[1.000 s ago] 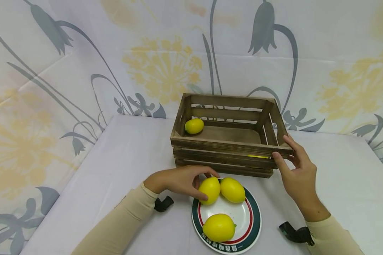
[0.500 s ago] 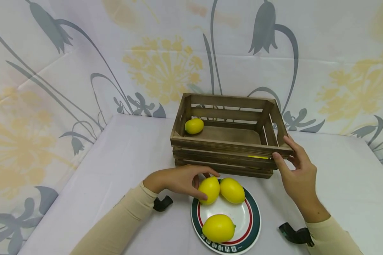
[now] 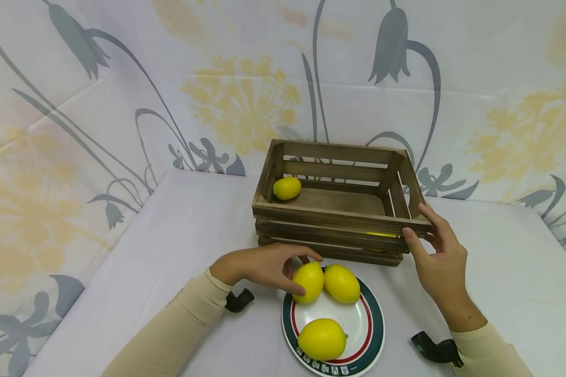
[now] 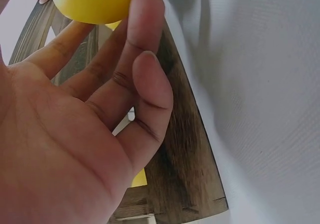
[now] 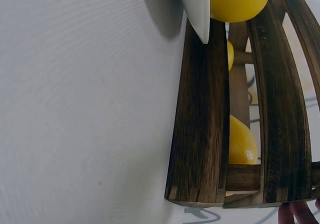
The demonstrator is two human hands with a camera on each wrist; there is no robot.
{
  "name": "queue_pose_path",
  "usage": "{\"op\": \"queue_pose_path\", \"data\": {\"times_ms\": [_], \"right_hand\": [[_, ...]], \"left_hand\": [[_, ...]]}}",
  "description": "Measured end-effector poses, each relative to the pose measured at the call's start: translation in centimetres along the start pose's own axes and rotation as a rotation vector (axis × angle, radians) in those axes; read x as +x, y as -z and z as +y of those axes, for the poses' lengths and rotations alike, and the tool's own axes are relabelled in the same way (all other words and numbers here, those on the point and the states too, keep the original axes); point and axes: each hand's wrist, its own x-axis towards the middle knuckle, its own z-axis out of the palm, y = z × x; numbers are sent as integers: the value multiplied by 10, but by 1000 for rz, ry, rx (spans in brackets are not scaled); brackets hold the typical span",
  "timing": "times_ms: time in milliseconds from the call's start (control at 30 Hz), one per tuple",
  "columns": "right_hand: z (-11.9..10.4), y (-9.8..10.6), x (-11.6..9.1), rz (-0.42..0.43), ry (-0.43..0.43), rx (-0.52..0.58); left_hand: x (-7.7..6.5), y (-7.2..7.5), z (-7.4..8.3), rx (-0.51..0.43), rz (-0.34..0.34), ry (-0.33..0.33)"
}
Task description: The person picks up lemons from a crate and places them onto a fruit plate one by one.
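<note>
The left hand (image 3: 273, 267) curls its thumb and fingers round a lemon (image 3: 307, 283) at the back left rim of a plate (image 3: 335, 309); in the left wrist view its little finger bends clear of the fruit. The right hand (image 3: 443, 262) grips the front right corner of a wooden crate (image 3: 330, 215), thumb on the front slat and fingers at the end wall.

The plate's back edge lies just beside the crate's front; whether they touch I cannot tell. The held lemon sits close against a second lemon (image 3: 341, 283), so the tight side is to its right, while a strip of white plate parts both from a third lemon (image 3: 323, 339) near the front rim. Above, the crate's top is open, and bare floor runs from the lemon (image 3: 286, 188) in its left end toward the right wall. White tablecloth (image 3: 203, 220) spreads left of the crate, and a flowered curtain (image 3: 245, 104) rises close behind it.

Counted: one crate, one plate, two hands, three lemons on the plate and at least two in the crate, the other being a lemon (image 5: 241, 144) partly hidden behind the front slats near the right end
</note>
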Motion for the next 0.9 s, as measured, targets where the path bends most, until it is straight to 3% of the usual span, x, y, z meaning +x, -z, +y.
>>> {"op": "queue_pose_path", "data": {"times_ms": [267,400,600,733,900], "right_hand": [[-2,2,0,-8,1,-4],[-2,1,1,-9,8,-2],[-1,0,0,-1,11,15],[-3,0,0,-11,0,4],[-6,2,0,-16,-7,-20]], "left_hand": [[-4,2,5,56,24,15],[-9,6,11,97,72,25],[-16,9,24,111,157,-17],[-23,11,33,133,235,-84],[-29,16,47,198,356,-268]]}}
